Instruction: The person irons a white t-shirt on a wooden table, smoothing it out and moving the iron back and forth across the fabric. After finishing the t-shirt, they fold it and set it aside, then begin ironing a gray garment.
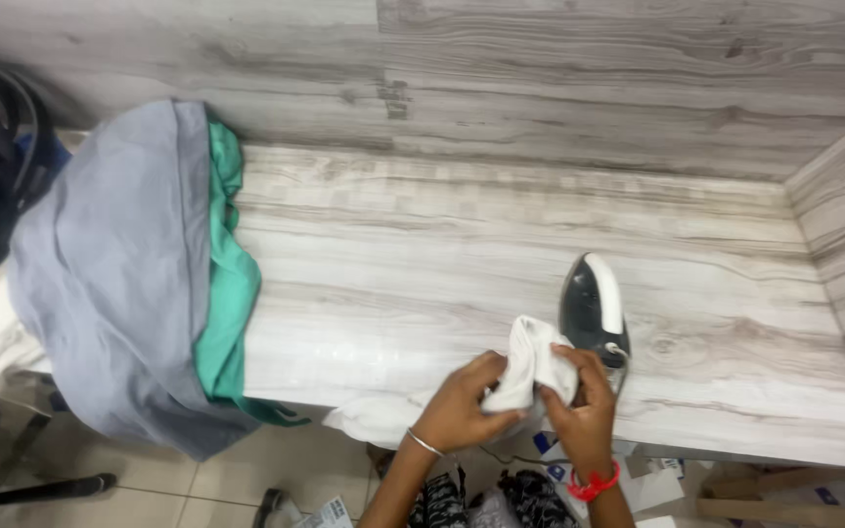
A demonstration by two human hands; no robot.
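Note:
My left hand (462,404) and my right hand (579,406) both grip a bunched white cloth (532,357) just above the front edge of the grey wood-grain table (442,264). More of the white cloth (376,418) trails down over the table's edge to the left of my hands. A black and white iron (594,308) stands on the table right behind my right hand, its cord running down past my wrist. A thin bangle is on my left wrist and a red band on my right.
A pile of clothes lies over the table's left end: a grey-blue garment (110,274) on top of a green one (229,293). Wood-grain walls close the back and right. Papers and dark fabric lie on the tiled floor below.

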